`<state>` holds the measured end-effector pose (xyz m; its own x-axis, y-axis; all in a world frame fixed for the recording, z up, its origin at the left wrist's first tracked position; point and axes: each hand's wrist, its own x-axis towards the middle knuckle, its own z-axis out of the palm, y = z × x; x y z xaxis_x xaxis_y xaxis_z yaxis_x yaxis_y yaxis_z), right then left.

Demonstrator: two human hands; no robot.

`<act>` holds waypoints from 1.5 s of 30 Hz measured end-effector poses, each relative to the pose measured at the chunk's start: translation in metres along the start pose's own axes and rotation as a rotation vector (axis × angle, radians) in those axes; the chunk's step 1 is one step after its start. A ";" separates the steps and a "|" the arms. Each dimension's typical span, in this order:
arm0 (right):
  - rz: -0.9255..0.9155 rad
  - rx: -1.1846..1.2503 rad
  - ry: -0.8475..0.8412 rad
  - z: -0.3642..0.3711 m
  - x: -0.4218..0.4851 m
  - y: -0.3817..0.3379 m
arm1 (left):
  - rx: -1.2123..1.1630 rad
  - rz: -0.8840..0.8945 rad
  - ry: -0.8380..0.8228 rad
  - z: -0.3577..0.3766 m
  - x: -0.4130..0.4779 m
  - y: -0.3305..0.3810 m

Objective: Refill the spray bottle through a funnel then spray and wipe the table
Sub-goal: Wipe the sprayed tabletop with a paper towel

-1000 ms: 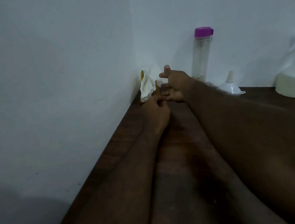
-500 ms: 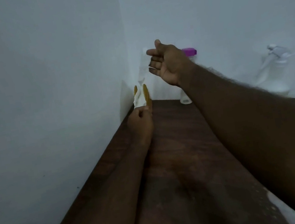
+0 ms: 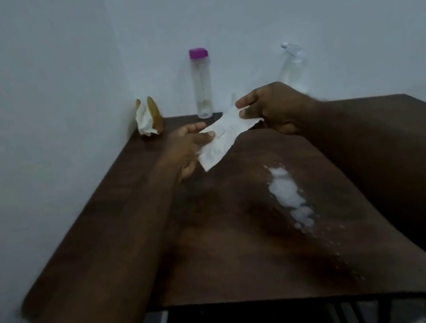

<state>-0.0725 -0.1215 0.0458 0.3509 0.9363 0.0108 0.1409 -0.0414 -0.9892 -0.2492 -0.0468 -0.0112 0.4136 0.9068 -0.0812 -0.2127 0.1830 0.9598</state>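
Between my hands, over the table (image 3: 223,259), the tissue (image 3: 226,136) spans: L hand (image 3: 189,148) pinches one end, R hand (image 3: 273,109) the other. Spray bottle (image 3: 293,67) stands just behind R hand; foam patch (image 3: 287,193) lies on my side of it. Risk imo: thin tissue tears if I pull apart, or soaks thru w/ one pass.

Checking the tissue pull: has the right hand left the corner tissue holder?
Yes. The right hand moved right and toward the person, away from the tissue holder, past the purple-capped bottle, holding a tissue.

White tissue (image 3: 223,136), dark-brown woodgrain table (image 3: 221,245), purple-capped clear bottle (image 3: 202,83)
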 end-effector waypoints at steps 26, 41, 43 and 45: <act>-0.026 -1.111 -0.164 -0.015 -0.200 0.106 | 0.949 0.528 -0.102 0.039 -0.095 -0.080; 0.234 -1.243 -0.314 -0.061 -0.142 0.105 | 0.504 0.281 -0.002 0.037 -0.085 -0.079; 0.225 -1.116 -0.268 -0.063 -0.116 0.096 | 0.434 0.261 0.037 0.035 -0.083 -0.078; 0.205 -0.974 -0.213 -0.059 -0.097 0.086 | 0.347 0.228 0.077 0.033 -0.080 -0.077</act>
<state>-0.0404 -0.2366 -0.0314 0.2944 0.9179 -0.2660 0.8223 -0.3851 -0.4190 -0.2363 -0.1458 -0.0692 0.3206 0.9374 0.1363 0.0251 -0.1522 0.9880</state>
